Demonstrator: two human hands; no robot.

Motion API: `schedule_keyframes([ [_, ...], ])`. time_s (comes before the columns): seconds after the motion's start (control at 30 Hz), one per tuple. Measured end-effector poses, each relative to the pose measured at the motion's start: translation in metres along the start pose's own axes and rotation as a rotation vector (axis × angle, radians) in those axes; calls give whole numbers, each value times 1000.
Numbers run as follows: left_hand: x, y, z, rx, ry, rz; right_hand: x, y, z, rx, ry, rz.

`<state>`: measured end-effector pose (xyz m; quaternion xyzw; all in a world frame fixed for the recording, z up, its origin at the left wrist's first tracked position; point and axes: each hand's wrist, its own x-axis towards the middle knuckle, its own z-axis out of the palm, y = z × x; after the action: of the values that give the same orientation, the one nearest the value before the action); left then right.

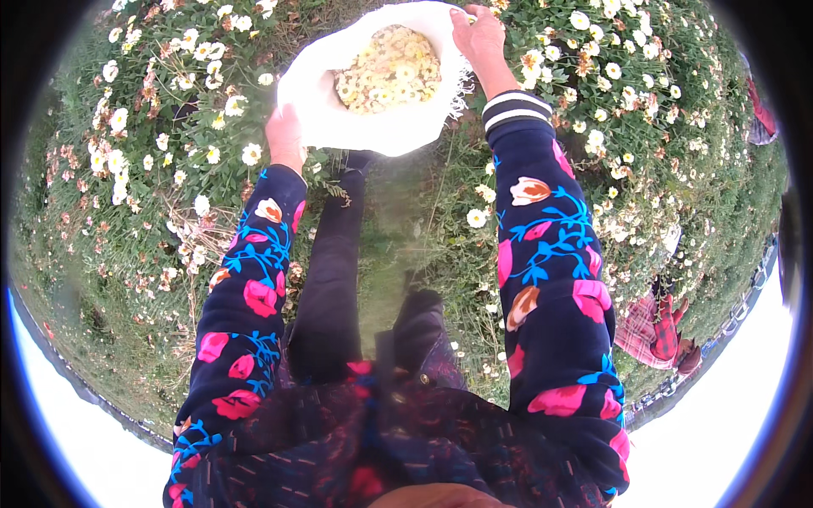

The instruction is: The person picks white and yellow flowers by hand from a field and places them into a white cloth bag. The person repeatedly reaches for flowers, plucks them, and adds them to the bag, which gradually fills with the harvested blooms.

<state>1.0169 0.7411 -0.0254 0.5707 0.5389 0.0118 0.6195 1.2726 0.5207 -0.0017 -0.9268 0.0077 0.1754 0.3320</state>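
A white sack (387, 136) with a frayed edge is held out in front of me, its mouth spread wide. Inside it lies a heap of picked white and yellow flower heads (397, 73). My left hand (286, 136) grips the sack's rim at the near left; its fingers are partly lost in the glare. At the far right of the rim, my right hand (481, 41) holds the fabric, thumb on top. Bright light washes out much of the sack's surface.
Flowering plants (235, 105) with white blooms, some browned, grow on both sides. A grassy strip (397, 235) runs between my legs (330, 286). Off to the right, a person in a checked shirt (648, 333) stands among the plants, and another person's clothing (762, 114) shows at the rim.
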Motion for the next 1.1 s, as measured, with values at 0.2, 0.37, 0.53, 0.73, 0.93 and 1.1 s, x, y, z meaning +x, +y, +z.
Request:
schedule_keyframes([
  [0.2,-2,-5,23,331,233,307,-52,30,-41,54,126,-134],
  [0.37,-28,39,33,731,231,458,-101,30,-29,-174,-179,175],
  [0.53,-48,97,52,1152,64,978,-118,54,5,-219,-332,423],
  [0.73,5,102,105,1414,66,620,-115,89,34,-216,-202,239],
  [0.93,89,135,85,1239,336,736,-110,83,-11,-130,-63,220],
  [1.1,80,170,77,1161,325,730,-116,82,-21,-201,-80,98],
])
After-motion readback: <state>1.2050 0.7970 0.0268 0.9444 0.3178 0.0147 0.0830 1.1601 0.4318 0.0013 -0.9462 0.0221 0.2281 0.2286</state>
